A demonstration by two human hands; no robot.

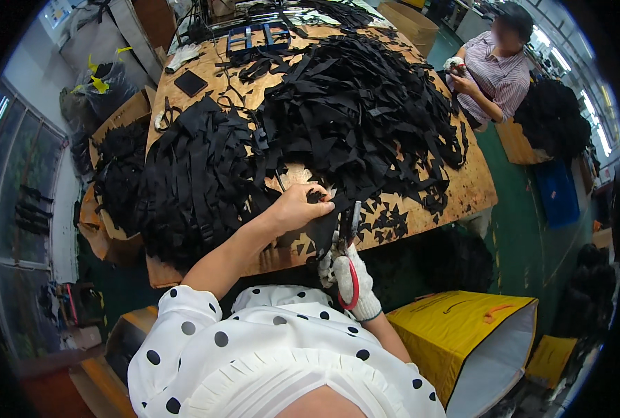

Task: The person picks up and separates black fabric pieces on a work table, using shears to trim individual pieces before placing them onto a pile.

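Note:
My bare left hand [297, 209] pinches a black fabric strip [322, 235] between thumb and fingers, over the table's near edge. Just right of it, my right hand [363, 282] wears a white knit glove and grips red-handled scissors [355, 221], their blades pointing up and away from me. The blades are close beside the strip; I cannot tell whether they touch it. A large heap of black fabric strips [351, 104] lies beyond my hands. To the left, another pile of long black strips [198, 167] hangs over the table edge. Small black offcuts [386, 221] are scattered near the scissors.
On the wooden table [473, 187] lie a dark phone-like slab [191, 83], another pair of scissors [165, 115] and a blue tray [260, 39]. A yellow bag [425, 338] stands open at my right. Across the table's right side, a person [508, 76] works with a gloved hand.

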